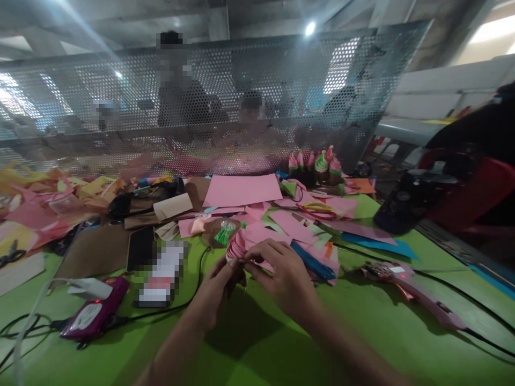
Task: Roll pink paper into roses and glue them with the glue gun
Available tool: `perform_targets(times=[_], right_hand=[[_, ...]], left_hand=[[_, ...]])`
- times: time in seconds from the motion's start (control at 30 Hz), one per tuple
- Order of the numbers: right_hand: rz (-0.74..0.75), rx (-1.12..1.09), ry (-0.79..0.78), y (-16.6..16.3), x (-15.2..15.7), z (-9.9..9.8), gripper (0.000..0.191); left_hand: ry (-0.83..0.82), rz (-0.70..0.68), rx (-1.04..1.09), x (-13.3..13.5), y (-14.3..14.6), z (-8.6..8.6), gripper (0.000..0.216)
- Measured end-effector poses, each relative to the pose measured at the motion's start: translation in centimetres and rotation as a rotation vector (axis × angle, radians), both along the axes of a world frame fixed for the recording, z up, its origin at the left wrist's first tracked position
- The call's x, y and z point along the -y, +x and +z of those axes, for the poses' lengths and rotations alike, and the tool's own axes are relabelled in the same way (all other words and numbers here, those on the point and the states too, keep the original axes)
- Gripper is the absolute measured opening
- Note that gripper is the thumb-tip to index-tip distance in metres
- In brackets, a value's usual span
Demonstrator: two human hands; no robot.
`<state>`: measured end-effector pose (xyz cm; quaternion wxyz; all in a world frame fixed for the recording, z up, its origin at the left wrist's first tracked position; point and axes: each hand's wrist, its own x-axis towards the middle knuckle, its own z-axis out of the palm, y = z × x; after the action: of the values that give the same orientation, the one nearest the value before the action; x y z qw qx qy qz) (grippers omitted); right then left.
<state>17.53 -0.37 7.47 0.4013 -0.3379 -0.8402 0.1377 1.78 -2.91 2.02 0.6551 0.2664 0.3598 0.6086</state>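
At the middle of the head view, my left hand (219, 281) is closed around the lower part of a pink paper swirl (237, 245), an ice-cream-like craft piece with a small green tip. From the other side, my right hand (277, 268) pinches the same piece near its base. The fingers cover its underside. Just behind it lie a plastic bag with green bits (226, 234) and pink paper strips. A blue bundle (311, 261) rests beyond my right hand.
A pink glue gun (430, 303) lies at right with its cord. A purple power strip (96, 311) and a lit phone (164, 273) are at left. Finished pink-and-green swirls (322, 163) stand at the back, before a perforated metal screen (277, 102). People sit behind it.
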Motion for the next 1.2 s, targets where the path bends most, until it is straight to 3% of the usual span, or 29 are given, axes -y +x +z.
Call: perform_targets(times=[0.43, 1.2], right_hand=[[-0.006, -0.035, 0.013, -0.03, 0.05, 0.14, 0.013], [0.022, -0.21, -0.256, -0.05, 0.09, 0.3, 0.013]], left_hand=[[-0.02, -0.072, 0.028, 0.02, -0.1, 0.26, 0.023], [0.0, -0.109, 0.058, 0.36, -0.08, 0.19, 0.023]])
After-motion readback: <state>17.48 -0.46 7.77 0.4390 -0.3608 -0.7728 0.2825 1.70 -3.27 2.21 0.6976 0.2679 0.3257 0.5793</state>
